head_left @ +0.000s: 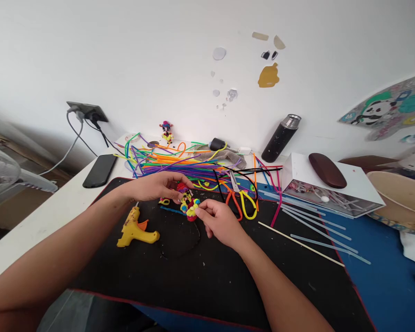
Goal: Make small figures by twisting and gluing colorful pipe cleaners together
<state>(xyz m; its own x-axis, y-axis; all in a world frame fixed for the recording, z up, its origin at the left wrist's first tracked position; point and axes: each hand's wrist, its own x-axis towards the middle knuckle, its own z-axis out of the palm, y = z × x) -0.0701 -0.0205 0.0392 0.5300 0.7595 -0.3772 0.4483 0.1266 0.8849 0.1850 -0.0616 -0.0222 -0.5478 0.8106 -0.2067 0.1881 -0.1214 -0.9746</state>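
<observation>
Above the black mat, a small pipe-cleaner doll [190, 205] in yellow, red and blue is held between both hands. My left hand [161, 186] pinches its red and purple upper end from the left. At the lower right, the fingers of my right hand [217, 220] close on its yellow part. Part of the doll is hidden behind my fingers. A blue pipe-cleaner piece [173, 210] lies just below my left hand. To the left rests a yellow hot glue gun [136, 229]. Scissors [240, 196] with orange and yellow wrapped handles lie right of my right hand.
Many colored pipe cleaners [173, 161] heap along the back. Another small doll [166, 131] stands by the wall. A black phone [100, 170] lies left; a black flask [281, 138] and white box [335, 184] stand right. Glue sticks [321, 221] and a wooden stick [300, 244] lie on the right.
</observation>
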